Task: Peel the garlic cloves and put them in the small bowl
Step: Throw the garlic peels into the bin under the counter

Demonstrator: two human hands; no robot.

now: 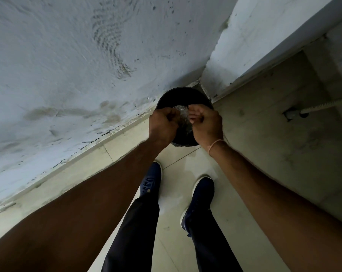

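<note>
My left hand (163, 125) and my right hand (206, 122) are held close together over a round black bin (183, 92) that stands on the floor in a wall corner. Both hands have their fingers curled inward, and I see nothing between the fingers of either. A crumpled shiny wrapper (180, 110) lies inside the bin, just beyond my knuckles. A thin pink thread circles my right wrist. No garlic clove or small bowl shows in this view.
A stained white wall (68, 65) runs along the left and meets a second wall behind the bin. My blue shoes (152, 179) stand on pale floor tiles. A white hose (323, 106) leads to a fitting at the right.
</note>
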